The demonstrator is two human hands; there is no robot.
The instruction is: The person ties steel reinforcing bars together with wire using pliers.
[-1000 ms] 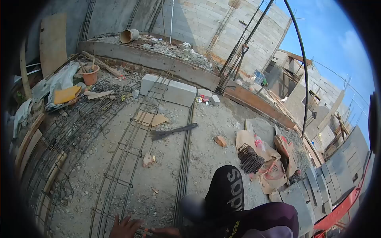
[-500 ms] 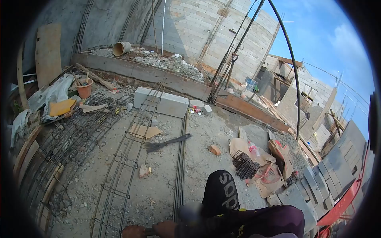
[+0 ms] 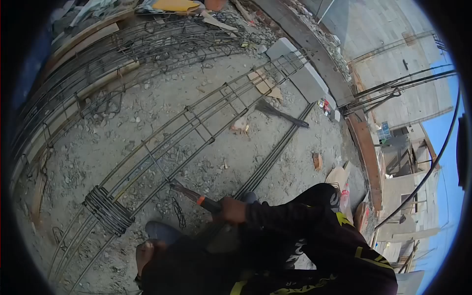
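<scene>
My right hand [image 3: 233, 210] is closed around the dark handle of a pair of pincers [image 3: 202, 198] with an orange band. The metal jaws reach the near long bar of a rebar cage [image 3: 196, 118], close to one of its cross ties. Low in view, my left hand [image 3: 144, 254] is closed beside a grey boot [image 3: 162, 231]; what it may hold is hidden. A stack of bundled steel stirrups [image 3: 109, 210] sits around the cage's bars left of the pincers. Thin tie wire [image 3: 178, 212] lies on the ground below the jaws.
More rebar cages [image 3: 147, 44] lie along the left side. A long pale block [image 3: 300, 71] lies under the cage's far end. Straight bars [image 3: 275, 152] and a dark wire bundle [image 3: 282, 113] lie to the right. A broken brick [image 3: 317, 161] rests on the gritty ground.
My view has swung down and tilted toward the left. My right hand has moved forward with the pincers to the rebar cage, away from my left hand. The stirrup stack has come into view.
</scene>
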